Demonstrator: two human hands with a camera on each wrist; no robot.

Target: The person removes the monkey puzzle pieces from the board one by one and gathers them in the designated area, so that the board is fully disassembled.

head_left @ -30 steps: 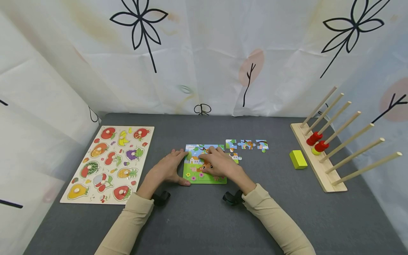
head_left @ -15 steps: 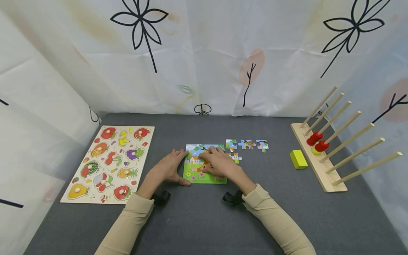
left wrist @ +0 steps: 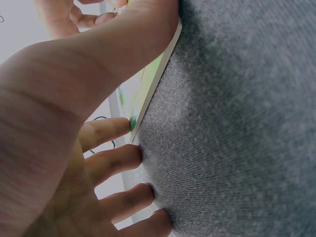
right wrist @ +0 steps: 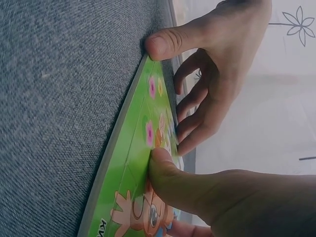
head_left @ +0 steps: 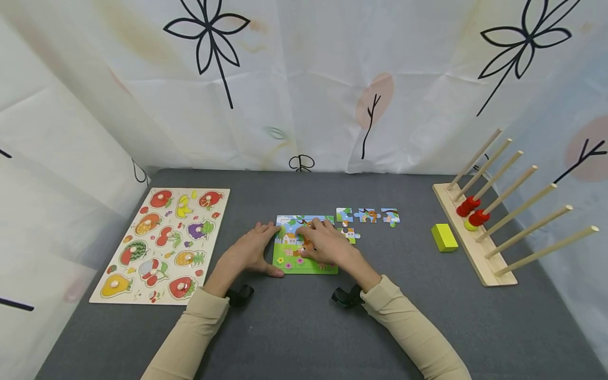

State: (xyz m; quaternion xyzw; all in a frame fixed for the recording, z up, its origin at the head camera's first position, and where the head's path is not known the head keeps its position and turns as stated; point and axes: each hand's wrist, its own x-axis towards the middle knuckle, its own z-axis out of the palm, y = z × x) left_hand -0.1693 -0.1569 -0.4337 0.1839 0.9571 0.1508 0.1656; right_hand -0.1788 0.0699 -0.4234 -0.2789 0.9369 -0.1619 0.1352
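Observation:
A jigsaw puzzle (head_left: 285, 261) with a cartoon animal, a house and flowers on green lies flat on the grey table. My left hand (head_left: 249, 250) rests at its left edge; the thumb sits at the near corner and the spread fingers reach along the side. From the right, my right hand (head_left: 328, 245) lies over the puzzle and touches its face with thumb and fingertips, covering part of the picture. In the right wrist view the right thumb (right wrist: 168, 173) presses on the green surface. Several loose jigsaw pieces (head_left: 368, 215) lie just beyond the puzzle's upper right.
At the left lies a fruit peg board (head_left: 166, 248). On the right stands a wooden peg rack (head_left: 475, 237) with upright rods and a few red and yellow rings. A yellow block (head_left: 444, 237) lies beside it. White printed fabric (head_left: 304, 79) hangs behind the table.

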